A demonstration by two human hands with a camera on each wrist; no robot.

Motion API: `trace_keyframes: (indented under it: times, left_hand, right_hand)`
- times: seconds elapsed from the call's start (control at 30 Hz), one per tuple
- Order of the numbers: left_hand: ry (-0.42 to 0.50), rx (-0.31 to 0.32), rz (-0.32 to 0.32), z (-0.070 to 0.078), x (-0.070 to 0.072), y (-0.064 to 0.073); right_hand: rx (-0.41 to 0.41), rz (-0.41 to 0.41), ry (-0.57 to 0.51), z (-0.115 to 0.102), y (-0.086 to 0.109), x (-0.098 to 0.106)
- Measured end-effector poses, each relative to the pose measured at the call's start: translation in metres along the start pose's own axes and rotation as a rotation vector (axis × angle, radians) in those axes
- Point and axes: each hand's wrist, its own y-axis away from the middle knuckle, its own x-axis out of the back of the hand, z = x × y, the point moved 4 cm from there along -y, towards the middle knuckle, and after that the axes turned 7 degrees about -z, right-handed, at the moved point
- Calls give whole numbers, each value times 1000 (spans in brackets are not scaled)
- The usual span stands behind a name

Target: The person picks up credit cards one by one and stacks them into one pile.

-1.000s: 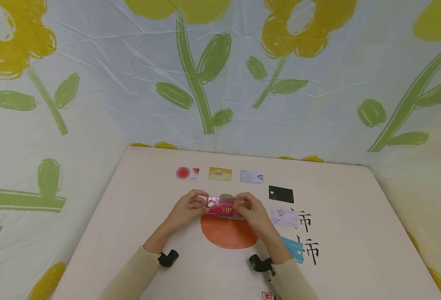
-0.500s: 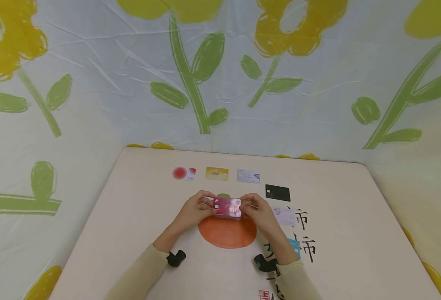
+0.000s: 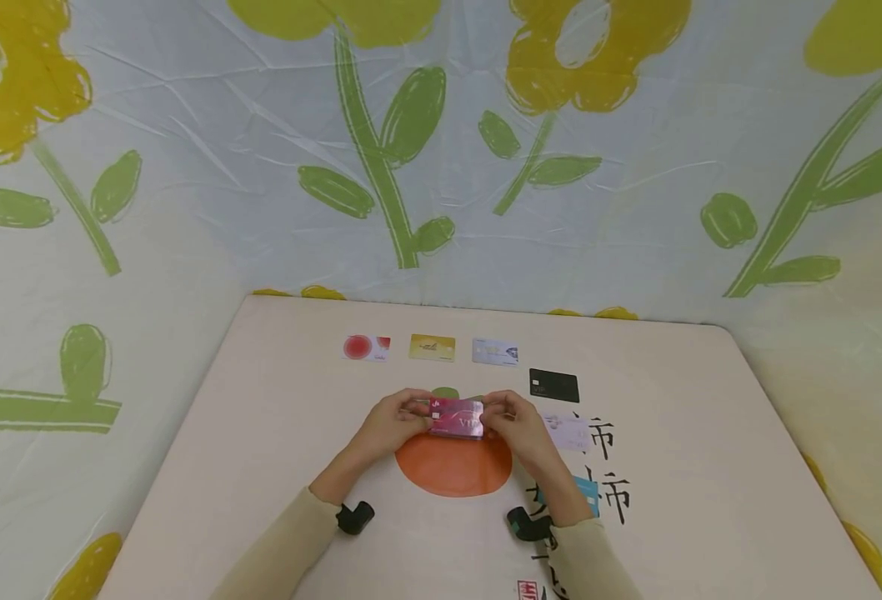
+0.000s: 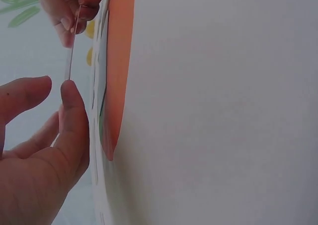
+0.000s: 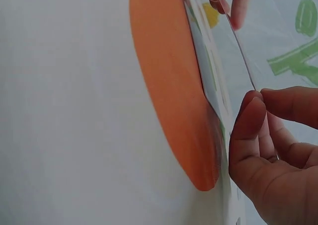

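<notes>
A glossy pink VIP card (image 3: 456, 418) is held face up between both hands above the orange circle printed on the mat. My left hand (image 3: 396, 425) holds its left end; in the left wrist view the thumb (image 4: 73, 98) meets the end of the card, seen as a thin edge-on line. At the opposite end my right hand (image 3: 514, 422) pinches the card between thumb and forefinger, as the right wrist view shows with the card's edge (image 5: 242, 51). The fingers hide both short ends of the card.
Across the back lie a red-and-white card (image 3: 367, 347), a gold card (image 3: 432, 347) and a silver card (image 3: 495, 351). Down the right side are a black card (image 3: 554, 385), a pale floral card (image 3: 567, 432) and a blue card (image 3: 587, 495), partly behind the right forearm.
The pink card has been turned; its VIP lettering and chip now show evenly, with less glare than half a second ago. Both hands have shifted slightly right relative to the mat and settled.
</notes>
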Motion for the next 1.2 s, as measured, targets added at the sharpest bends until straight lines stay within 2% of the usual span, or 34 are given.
trace_keyframes:
  times: [0.23, 0.43, 0.6, 1.2]
  left_hand:
    - [-35, 22, -16, -2, -1, 1]
    - [-74, 50, 4, -3, -1, 2]
    - [-36, 71, 1, -3, -1, 1]
    - [53, 80, 22, -4, 2, 0]
  right_hand:
    - [-10, 4, 44, 5, 0, 1]
    - [-23, -6, 110, 3, 2, 1]
    - [-34, -8, 152, 4, 1, 1]
    - [-43, 1, 226, 5, -1, -1]
